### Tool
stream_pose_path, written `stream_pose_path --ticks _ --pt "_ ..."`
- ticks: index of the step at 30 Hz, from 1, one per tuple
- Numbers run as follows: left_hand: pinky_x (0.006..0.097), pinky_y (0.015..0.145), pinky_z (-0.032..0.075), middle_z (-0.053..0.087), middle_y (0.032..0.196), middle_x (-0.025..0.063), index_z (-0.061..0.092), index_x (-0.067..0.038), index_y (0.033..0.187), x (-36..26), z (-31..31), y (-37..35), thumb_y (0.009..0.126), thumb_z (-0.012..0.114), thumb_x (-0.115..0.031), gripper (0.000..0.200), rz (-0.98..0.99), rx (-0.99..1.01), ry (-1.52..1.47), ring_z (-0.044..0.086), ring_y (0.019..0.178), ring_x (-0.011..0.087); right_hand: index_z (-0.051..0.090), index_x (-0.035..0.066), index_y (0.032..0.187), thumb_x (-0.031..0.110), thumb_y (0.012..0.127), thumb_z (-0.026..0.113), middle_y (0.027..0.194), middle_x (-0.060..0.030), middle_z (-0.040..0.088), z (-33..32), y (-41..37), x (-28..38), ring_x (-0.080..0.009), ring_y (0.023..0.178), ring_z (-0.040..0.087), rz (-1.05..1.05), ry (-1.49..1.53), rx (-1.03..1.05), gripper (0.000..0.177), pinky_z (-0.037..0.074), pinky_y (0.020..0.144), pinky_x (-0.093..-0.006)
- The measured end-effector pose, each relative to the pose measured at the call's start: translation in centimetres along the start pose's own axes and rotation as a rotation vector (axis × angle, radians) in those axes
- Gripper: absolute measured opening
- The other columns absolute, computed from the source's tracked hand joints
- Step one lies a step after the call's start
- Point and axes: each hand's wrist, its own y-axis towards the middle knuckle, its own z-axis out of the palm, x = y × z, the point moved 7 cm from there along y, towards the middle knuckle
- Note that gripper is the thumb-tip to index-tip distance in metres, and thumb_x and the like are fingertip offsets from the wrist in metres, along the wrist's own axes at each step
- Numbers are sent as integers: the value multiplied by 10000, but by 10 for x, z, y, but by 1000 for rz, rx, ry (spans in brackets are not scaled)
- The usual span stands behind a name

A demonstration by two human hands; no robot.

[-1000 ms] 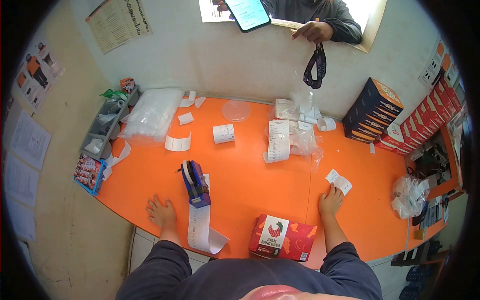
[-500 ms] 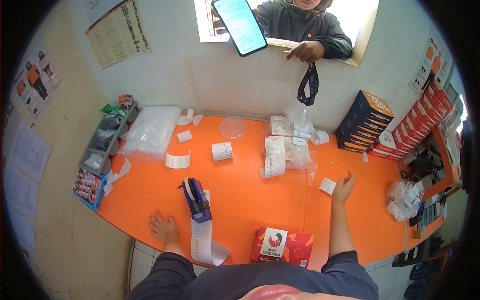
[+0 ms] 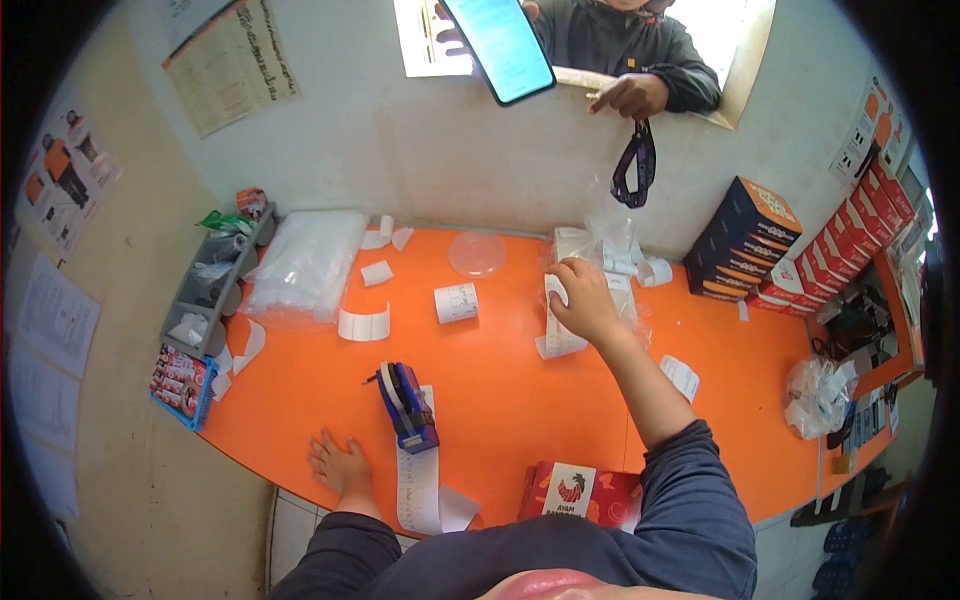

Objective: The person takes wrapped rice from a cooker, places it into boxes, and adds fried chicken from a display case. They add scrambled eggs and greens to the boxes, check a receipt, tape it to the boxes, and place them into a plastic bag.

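Observation:
My left hand (image 3: 340, 468) lies on the orange table (image 3: 330, 385) with fingers spread, holding nothing. Farther forward, my right hand (image 3: 584, 300) reaches over a long printed receipt (image 3: 561, 345) on a plastic bag of packages (image 3: 622, 290); its fingers are bent, and their grip on the paper is unclear. A blue tape dispenser (image 3: 405, 405) stands on a paper strip (image 3: 418, 490) near my left hand. The red box (image 3: 575, 490) is close to my body. A small receipt (image 3: 679, 378) lies below my right forearm.
At the window, another person (image 3: 625, 45) holds out a phone (image 3: 503, 48) and a dark lanyard (image 3: 634, 165). Stacked boxes (image 3: 740, 240) stand back right. Plastic bags (image 3: 305, 265), a grey tray (image 3: 215, 285) and a blue basket (image 3: 185, 385) are left. A paper roll (image 3: 457, 303) is mid-table.
My right hand has moved forward and left from beside the small receipt to the long receipt on the bag. My left hand still rests on the table. The view has shifted slightly.

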Motion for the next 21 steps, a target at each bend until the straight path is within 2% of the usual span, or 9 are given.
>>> stream_pose_path --ticks 4,7,8,11,18,21 --pt "502 1046 161 113 1483 46 200 -240 1401 0 3 2 891 372 -465 584 26 -12 -13 119 1349 301 436 167 1256 212 720 580 1296 -121 406 74 -64 -84 -285 1232 347 290 -225 431 557 256 1012 -497" --pt "501 1045 163 112 1484 46 198 -243 1401 0 5 3 891 369 -470 584 19 -10 14 126 1347 303 262 238 1373 222 718 565 1426 -110 237 90 -106 -91 -272 1336 184 198 -375 283 722 124 1072 -517" --pt "500 1045 165 111 1484 46 197 -243 1401 0 4 4 892 366 -471 583 14 -9 20 127 1347 304 189 251 1393 205 698 581 1458 -91 141 97 -105 -94 -277 1364 74 293 -348 360 799 38 1084 -506" --pt "498 1044 170 109 1484 46 194 -246 1401 1 2 0 893 358 -472 580 13 2 26 131 1346 304 194 263 1393 181 702 562 1452 -86 180 94 -103 -89 -279 1353 133 293 -353 324 787 85 1080 -512" --pt "503 1038 182 112 1483 55 188 -249 1403 0 3 2 890 356 -475 585 16 -6 40 137 1343 309 312 249 1336 136 662 593 1414 -87 264 85 -91 -86 -283 1334 190 349 -242 342 739 93 1073 -519" --pt "519 1038 173 126 1478 59 223 -230 1395 1 4 2 869 410 -433 595 36 -43 -32 144 1337 316 376 232 1296 133 654 599 1378 -91 319 83 -86 -88 -289 1315 228 358 -226 384 687 120 1061 -518"
